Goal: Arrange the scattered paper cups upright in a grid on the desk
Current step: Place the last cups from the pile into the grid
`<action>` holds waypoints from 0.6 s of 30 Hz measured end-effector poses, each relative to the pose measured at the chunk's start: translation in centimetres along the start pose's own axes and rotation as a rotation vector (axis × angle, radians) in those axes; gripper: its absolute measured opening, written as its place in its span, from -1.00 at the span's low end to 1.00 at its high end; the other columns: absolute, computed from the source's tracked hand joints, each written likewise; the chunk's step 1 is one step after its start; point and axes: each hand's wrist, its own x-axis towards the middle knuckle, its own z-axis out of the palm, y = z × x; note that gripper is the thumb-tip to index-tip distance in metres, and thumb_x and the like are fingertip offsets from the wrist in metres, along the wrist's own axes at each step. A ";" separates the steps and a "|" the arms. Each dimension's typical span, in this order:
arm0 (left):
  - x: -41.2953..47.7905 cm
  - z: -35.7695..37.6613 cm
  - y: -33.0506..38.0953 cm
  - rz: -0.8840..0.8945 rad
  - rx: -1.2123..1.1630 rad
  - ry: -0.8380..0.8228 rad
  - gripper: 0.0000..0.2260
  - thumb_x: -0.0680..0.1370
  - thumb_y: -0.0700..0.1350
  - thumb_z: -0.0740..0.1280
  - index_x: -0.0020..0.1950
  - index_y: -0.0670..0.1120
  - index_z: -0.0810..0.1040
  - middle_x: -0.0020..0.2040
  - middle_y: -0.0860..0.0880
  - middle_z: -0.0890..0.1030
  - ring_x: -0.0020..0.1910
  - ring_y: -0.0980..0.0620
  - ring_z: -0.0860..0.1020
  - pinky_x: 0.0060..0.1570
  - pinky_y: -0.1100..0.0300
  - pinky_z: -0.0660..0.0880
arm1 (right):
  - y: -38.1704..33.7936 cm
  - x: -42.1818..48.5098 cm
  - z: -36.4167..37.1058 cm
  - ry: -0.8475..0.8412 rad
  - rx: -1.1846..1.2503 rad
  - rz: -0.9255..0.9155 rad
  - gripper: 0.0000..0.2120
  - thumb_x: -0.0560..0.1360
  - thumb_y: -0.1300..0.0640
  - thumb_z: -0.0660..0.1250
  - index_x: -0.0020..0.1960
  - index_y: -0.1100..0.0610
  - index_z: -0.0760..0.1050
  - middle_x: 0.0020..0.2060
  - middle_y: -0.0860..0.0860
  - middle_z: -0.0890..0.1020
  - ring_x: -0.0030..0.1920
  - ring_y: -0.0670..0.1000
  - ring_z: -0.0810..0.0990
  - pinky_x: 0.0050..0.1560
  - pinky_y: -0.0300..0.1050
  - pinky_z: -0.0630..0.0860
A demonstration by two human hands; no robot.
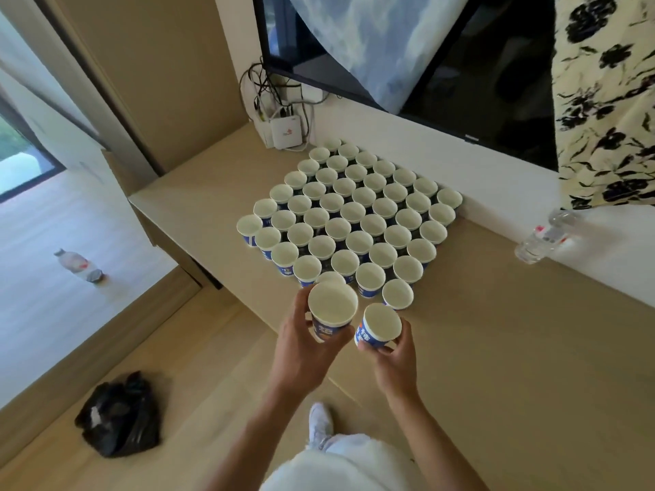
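Several white paper cups with blue printed sides stand upright in a tight grid (354,210) on the beige desk (496,349). My left hand (301,345) grips one upright cup (332,306), held above the grid's near corner. My right hand (393,352) holds a second cup (381,324) by its lower part, just in front of the nearest row and beside a single standing cup (397,294). Both held cups have their open mouths up.
A clear plastic water bottle (542,239) stands on the desk at the right. A white router (285,131) with cables sits at the desk's back corner under a wall screen (496,83). On the floor are another bottle (79,265) and a black bag (122,416).
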 end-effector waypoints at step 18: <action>16.1 -3.0 -5.3 -0.015 0.071 -0.303 -0.43 0.29 0.05 0.60 0.25 0.10 0.50 0.09 0.17 0.63 0.02 0.08 0.64 0.03 0.06 0.62 | 5.2 4.7 7.6 0.199 -0.242 0.118 -0.32 0.28 -0.01 0.50 0.34 0.10 0.39 0.12 0.01 0.60 0.08 0.03 0.58 0.12 -0.10 0.54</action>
